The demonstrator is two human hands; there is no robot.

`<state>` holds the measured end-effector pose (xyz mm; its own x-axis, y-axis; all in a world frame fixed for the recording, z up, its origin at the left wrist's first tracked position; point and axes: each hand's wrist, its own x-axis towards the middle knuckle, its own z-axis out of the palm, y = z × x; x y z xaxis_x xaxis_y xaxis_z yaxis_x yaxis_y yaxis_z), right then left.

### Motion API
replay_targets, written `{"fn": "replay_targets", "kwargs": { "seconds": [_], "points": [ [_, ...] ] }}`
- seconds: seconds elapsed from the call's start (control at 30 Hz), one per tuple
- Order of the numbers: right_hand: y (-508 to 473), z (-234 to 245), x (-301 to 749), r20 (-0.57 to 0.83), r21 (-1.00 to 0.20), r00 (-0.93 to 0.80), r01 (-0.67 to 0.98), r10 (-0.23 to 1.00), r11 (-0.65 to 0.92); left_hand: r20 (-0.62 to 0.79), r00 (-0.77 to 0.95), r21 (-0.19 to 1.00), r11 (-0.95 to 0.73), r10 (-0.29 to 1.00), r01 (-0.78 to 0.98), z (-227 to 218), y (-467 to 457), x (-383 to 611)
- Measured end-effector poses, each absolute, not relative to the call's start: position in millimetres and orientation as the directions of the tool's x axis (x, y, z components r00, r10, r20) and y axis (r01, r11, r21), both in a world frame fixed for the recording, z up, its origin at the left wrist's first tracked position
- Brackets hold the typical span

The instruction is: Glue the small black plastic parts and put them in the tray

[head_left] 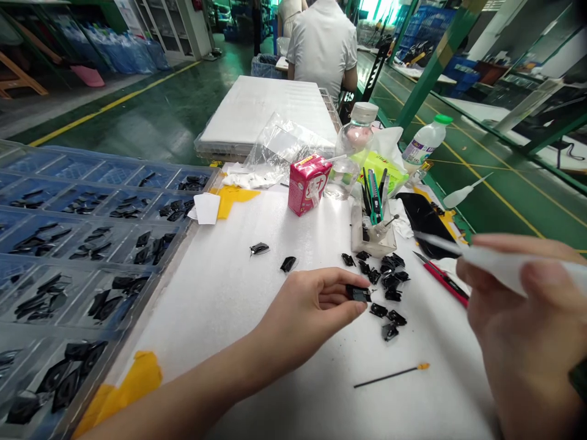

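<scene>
My left hand (316, 305) is closed over the white work surface (220, 293), pinching a small black plastic part (358, 294) between thumb and fingers. In my right hand (523, 330), at the right edge, is a white squeeze bottle (509, 263) whose thin nozzle points left. This hand is close to the camera and slightly blurred. Just right of my left hand lies a loose cluster of similar black parts (392, 278). Two more lie apart beyond it, one black part (259, 248) farther left. A thin black stick with an orange tip (392, 375) rests nearer to me.
On the left stand compartment trays (151, 278) of black parts. Behind are a red drink carton (308, 186), a clear jar (353, 146) and a box of tools (373, 235). A red utility knife (443, 280) lies near my right hand. Ahead sits a person (321, 46), back turned.
</scene>
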<state>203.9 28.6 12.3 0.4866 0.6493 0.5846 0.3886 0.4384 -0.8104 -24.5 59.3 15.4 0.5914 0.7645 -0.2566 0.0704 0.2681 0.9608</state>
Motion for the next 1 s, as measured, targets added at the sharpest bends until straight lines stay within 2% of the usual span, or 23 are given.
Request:
{"fn": "replay_targets", "kwargs": {
  "seconds": [0.07,0.1,0.13,0.2,0.3,0.4,0.57,0.6,0.7,0.8,0.93,1.0],
  "points": [
    [40.9,12.2,219.8,0.497,-0.838,0.501,0.490,0.709,0.241,-0.254,0.573,0.965,0.248,0.779,0.091,17.1,62.3,-25.9],
    [47.5,9.2,229.1,0.419,-0.813,0.455,0.573,0.786,0.102,-0.253,0.567,0.965,0.243,0.784,0.095,17.9,64.0,-26.7],
    [54.3,4.2,238.3,0.341,-0.785,0.373,0.618,0.863,0.044,-0.255,0.562,0.965,0.245,0.787,0.096,18.7,65.6,-27.5],
    [67.8,-10.3,254.1,0.205,-0.702,0.242,0.711,0.948,-0.030,-0.266,0.554,0.961,0.262,0.789,0.088,19.8,68.7,-29.2],
    [83.6,-31.8,266.3,0.177,-0.678,0.241,0.732,0.954,-0.059,-0.266,0.543,0.958,0.282,0.797,0.056,19.9,71.5,-31.6],
    [87.7,-35.7,268.5,0.203,-0.690,0.253,0.722,0.946,-0.045,-0.251,0.533,0.959,0.282,0.808,0.024,18.6,72.2,-33.8],
    [74.7,-7.9,251.7,0.457,-0.722,0.419,0.690,0.784,0.051,-0.215,0.511,0.968,0.252,0.832,-0.003,17.0,73.4,-35.3],
    [72.9,-3.8,243.8,0.469,-0.736,0.417,0.671,0.779,0.084,-0.208,0.508,0.969,0.245,0.836,-0.007,16.7,73.7,-35.1],
    [74.4,-1.7,217.1,0.372,-0.792,0.286,0.593,0.883,0.142,-0.206,0.508,0.970,0.242,0.837,-0.006,16.1,73.6,-33.6],
    [79.2,-5.5,201.6,0.370,-0.822,0.274,0.543,0.888,0.174,-0.207,0.514,0.970,0.242,0.832,-0.001,16.2,72.2,-31.9],
    [72.5,3.7,206.8,0.536,-0.821,0.447,0.473,0.716,0.320,-0.202,0.527,0.973,0.229,0.825,0.013,16.7,70.7,-31.6],
    [65.1,10.5,211.2,0.565,-0.824,0.527,0.401,0.635,0.400,-0.191,0.518,0.975,0.220,0.834,0.006,16.3,71.2,-32.1]
  ]
}}
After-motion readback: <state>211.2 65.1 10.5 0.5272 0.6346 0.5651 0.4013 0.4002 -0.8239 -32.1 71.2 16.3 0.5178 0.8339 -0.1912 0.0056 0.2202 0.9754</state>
